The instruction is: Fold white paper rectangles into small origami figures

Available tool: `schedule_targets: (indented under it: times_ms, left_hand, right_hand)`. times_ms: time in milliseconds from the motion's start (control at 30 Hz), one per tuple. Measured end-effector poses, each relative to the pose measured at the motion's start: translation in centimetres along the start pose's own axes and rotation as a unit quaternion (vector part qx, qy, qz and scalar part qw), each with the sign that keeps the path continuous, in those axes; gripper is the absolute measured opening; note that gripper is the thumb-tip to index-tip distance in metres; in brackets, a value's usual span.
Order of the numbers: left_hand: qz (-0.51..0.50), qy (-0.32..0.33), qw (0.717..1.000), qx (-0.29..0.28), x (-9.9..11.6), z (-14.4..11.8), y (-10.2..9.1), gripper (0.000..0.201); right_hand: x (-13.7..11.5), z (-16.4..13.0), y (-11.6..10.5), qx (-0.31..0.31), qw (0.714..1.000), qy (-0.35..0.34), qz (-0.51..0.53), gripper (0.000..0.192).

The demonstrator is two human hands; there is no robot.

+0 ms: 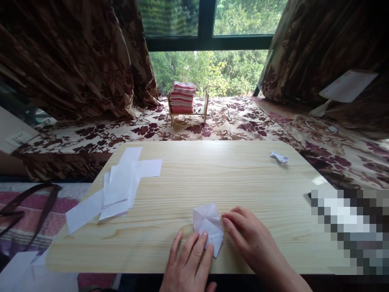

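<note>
A partly folded sheet of white paper lies on the table near its front edge, with crease lines across its upper part. My left hand rests flat on its lower left part, fingers stretched out and slightly apart. At the sheet's right edge, my right hand has thumb and fingertips pinched together against the paper. The paper's lower left portion is hidden under my left fingers.
Loose white paper strips overlap on the left of the wooden table. A small folded paper piece sits far right. Beyond, a little rack holds striped cloths. A lamp stands right; more paper lies lower left.
</note>
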State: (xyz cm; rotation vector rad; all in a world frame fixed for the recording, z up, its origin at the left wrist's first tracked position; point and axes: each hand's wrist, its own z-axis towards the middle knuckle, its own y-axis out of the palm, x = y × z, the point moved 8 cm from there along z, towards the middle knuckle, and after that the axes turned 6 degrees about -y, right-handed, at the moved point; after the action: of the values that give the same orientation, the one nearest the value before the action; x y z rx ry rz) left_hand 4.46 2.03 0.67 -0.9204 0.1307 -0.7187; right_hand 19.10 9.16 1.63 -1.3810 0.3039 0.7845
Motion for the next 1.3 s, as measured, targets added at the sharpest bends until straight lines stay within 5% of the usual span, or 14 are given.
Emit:
schedule_targets:
  times_ms: [267, 367, 533, 667, 1300]
  left_hand:
    - [-0.02, -0.016, 0.997, -0.072, 0.1, 1.0, -0.2, 0.037]
    - [-0.041, -0.038, 0.997, -0.058, -0.6, 1.6, -1.4, 0.033]
    - [0.002, -0.165, 0.986, -0.002, -3.9, 3.2, -3.3, 0.032]
    - [-0.054, -0.229, 0.972, -0.012, -4.7, 4.2, -2.3, 0.01]
    - [-0.094, -0.254, 0.963, -0.014, -5.2, 5.0, -1.6, 0.015]
  right_hand:
    - [-1.5, -0.2, 0.5, 0.02, 0.999, -0.024, 0.044, 0.012]
    - [-1.8, -0.4, 0.6, 0.041, 0.998, -0.041, 0.016, 0.017]
    - [-2.0, -0.5, 0.8, 0.059, 0.996, -0.06, -0.013, 0.022]
    - [-2.2, -0.7, 0.8, 0.065, 0.996, -0.066, -0.02, 0.021]
    - [-2.9, -0.7, 1.5, 0.09, 0.993, -0.065, -0.04, 0.014]
